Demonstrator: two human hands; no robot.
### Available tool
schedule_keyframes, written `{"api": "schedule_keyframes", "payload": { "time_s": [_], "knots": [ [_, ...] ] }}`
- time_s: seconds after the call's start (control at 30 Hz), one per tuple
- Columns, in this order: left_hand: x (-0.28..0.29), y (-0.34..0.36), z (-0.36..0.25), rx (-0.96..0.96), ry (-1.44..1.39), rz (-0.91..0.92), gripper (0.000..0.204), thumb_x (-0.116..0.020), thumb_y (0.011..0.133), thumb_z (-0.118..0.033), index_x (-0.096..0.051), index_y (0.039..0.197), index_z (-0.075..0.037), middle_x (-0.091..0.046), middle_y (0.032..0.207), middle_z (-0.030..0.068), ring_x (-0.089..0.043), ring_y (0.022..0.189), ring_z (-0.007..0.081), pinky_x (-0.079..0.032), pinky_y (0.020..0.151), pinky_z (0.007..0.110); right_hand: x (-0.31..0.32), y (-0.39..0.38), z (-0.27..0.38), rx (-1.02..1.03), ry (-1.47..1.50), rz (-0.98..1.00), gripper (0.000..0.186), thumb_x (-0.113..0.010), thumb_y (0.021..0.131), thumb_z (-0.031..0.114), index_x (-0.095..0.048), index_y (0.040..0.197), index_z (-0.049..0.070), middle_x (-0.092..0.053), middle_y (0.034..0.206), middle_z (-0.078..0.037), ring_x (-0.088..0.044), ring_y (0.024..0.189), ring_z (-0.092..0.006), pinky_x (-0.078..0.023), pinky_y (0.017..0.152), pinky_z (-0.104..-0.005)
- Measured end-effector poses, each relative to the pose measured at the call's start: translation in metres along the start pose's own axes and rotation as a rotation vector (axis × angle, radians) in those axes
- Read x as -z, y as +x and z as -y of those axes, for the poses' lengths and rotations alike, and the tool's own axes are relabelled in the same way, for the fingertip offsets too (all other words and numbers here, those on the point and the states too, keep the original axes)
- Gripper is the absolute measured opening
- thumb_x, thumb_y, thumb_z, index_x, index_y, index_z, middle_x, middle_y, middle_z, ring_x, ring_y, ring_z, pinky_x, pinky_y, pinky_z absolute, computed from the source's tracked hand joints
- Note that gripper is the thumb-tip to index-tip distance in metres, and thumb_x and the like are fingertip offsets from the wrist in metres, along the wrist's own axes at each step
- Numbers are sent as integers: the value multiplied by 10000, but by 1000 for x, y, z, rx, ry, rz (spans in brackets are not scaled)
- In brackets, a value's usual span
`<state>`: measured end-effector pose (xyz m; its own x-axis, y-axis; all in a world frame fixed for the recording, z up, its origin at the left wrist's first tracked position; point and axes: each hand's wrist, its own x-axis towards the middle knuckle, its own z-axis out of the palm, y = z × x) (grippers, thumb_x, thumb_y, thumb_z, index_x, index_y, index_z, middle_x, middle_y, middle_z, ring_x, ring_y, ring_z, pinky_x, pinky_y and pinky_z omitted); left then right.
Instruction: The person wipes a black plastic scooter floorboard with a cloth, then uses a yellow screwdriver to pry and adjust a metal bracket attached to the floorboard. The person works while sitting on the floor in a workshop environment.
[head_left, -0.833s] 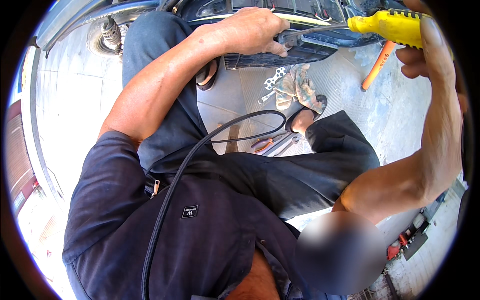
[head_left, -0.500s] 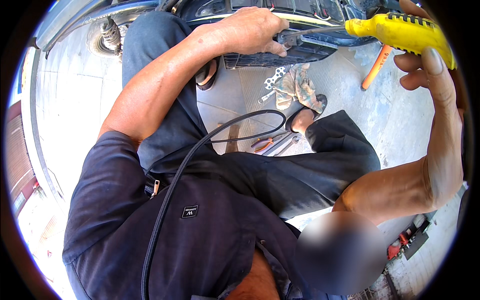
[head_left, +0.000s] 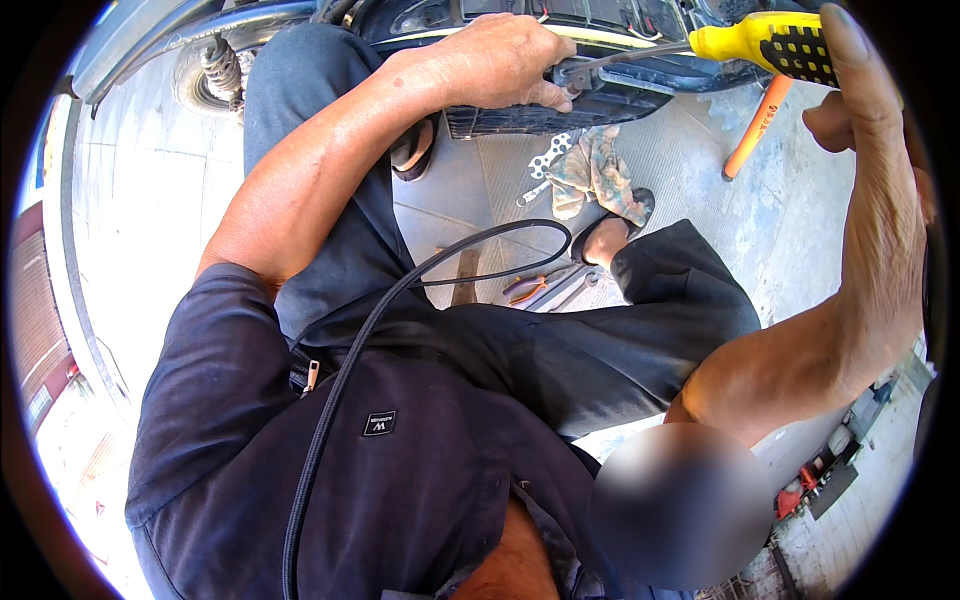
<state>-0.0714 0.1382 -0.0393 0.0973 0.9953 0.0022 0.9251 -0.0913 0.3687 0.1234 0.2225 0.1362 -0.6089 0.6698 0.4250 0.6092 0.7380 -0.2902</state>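
My right hand (head_left: 872, 100) is at the upper right, wrapped round the yellow, black-dotted handle of a large screwdriver (head_left: 765, 45). Its metal shaft (head_left: 640, 54) runs leftward to the fingers of my left hand (head_left: 505, 62). Thumb and fingers of the left hand pinch a small dark part (head_left: 572, 76) around the shaft's end; the screwdriver's tip is hidden there. Both hands are over the dark plastic body of a vehicle (head_left: 560, 118), with a ribbed lower panel. Part of the right hand's grip is cut off by the picture's rim.
A camouflage rag (head_left: 592, 178) and a metal wrench with holes (head_left: 550, 155) lie on the tiles. Pliers (head_left: 525, 290) and a spanner (head_left: 575, 292) lie between my legs. An orange bar (head_left: 757, 128) leans at right. A black cable (head_left: 345, 385) loops across my lap.
My right hand has turned at the wrist and shifted its fingers; the screwdriver handle has rotated, showing its dotted black side. The left hand is nearly unmoved.
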Motion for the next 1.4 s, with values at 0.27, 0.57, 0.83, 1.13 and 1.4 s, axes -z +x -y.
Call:
{"api": "schedule_keyframes", "payload": {
  "time_s": [0.27, 0.57, 0.83, 1.13, 1.4],
  "knots": [
    [2, 1, -1, 20, -9, 28, 426, -764, 799, -346, -659, 1025, 0, -631, 664, 173, -680, 682, 295, -532, 692, 394, 4, -5, 12, 2, 4, 0, 389, -618, 957, 356, -626, 1223, 73, -713, 878, -105, -686, 744, -151, -542, 711, -295],
    [-1, 1, 0, 32, -14, 28, 432, -764, 799, -350, -658, 1041, -8, -641, 689, 177, -685, 716, 296, -532, 719, 405, 1, 2, 12, -2, 11, -5, 391, -619, 956, 357, -624, 1225, 72, -712, 876, -104, -684, 739, -150, -542, 705, -291],
    [3, 1, -1, 18, -4, 42, 446, -766, 796, -355, -653, 1051, -8, -643, 693, 178, -688, 727, 306, -533, 726, 414, -6, 0, 20, 0, 16, -9, 393, -620, 956, 357, -622, 1226, 72, -712, 874, -104, -683, 734, -148, -541, 700, -288],
    [3, 1, -3, 31, -4, 38, 460, -768, 793, -349, -654, 1080, -7, -651, 704, 174, -688, 719, 303, -539, 724, 412, 2, -4, 17, 1, 21, -10, 396, -621, 955, 358, -619, 1228, 71, -711, 872, -103, -681, 729, -147, -540, 693, -285],
    [0, 1, -1, 28, -2, 29, 477, -771, 787, -343, -654, 1104, -7, -658, 718, 181, -693, 731, 301, -542, 734, 409, -3, -3, 26, -2, 26, -16, 398, -622, 955, 358, -617, 1229, 70, -710, 871, -102, -680, 724, -145, -539, 688, -282]
  ]
}}
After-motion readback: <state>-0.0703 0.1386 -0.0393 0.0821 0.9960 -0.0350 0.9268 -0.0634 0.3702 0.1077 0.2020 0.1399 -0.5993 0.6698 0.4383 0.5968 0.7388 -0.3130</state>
